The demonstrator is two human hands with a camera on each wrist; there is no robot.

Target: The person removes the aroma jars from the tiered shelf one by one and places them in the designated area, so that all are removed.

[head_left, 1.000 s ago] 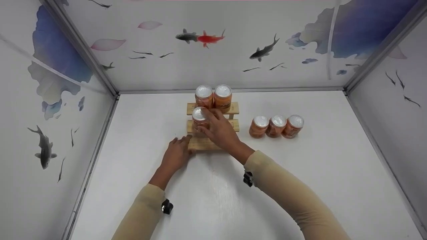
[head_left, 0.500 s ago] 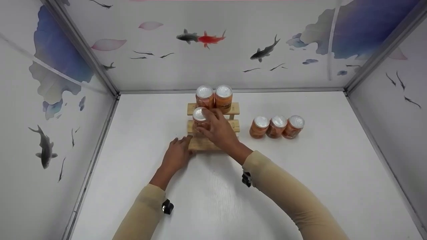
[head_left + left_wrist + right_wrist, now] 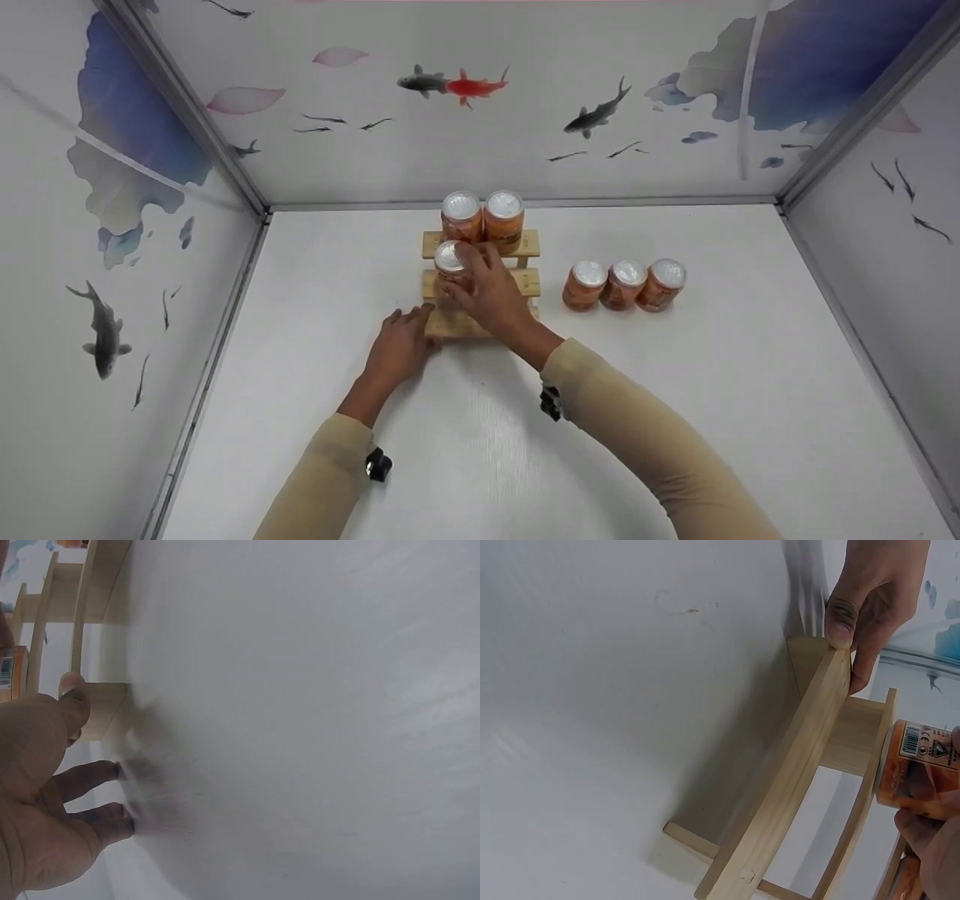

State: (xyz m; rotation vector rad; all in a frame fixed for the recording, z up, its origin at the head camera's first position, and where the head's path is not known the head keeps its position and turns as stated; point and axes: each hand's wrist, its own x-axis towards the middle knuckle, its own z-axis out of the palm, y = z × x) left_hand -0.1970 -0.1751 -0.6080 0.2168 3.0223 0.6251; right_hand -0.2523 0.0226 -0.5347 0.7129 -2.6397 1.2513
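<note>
A three-tier wooden stand [image 3: 454, 324] stands on the white table. My left hand [image 3: 395, 346] pinches the left end of its lowest board; the right wrist view shows the thumb on top and a finger below. With curled fingers and thumb, my right hand [image 3: 496, 292] holds an orange can [image 3: 451, 256] with a silvery lid upright at the left of the middle board. In the right wrist view this can [image 3: 922, 776] has its base against the board. Two similar cans, a left one [image 3: 460, 215] and a right one [image 3: 503, 219], stand side by side on the top board.
Three more orange cans, a left one [image 3: 584, 286], a middle one [image 3: 623, 285] and a right one [image 3: 661, 285], stand in a row on the table [image 3: 750, 390] to the right of the stand. Painted walls [image 3: 510, 150] enclose the table at the back and sides.
</note>
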